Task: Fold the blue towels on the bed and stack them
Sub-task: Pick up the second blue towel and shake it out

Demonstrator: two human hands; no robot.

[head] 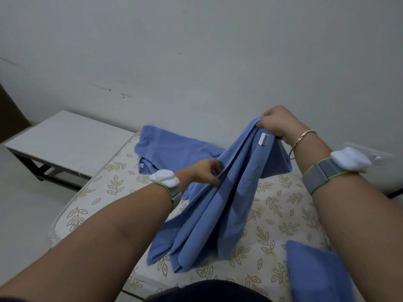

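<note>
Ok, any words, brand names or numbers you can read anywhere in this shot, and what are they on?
None can be read.
White tag on the held towel, near the right hand: too blurred to read.
Small white tag on the far towel: too small to read.

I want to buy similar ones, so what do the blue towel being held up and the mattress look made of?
The held towel looks like cotton terry: matte, soft drape, a looped-pile band beside its white label. The mattress seems covered in smooth woven fabric, cream with a leaf print; its filling is hidden.
</note>
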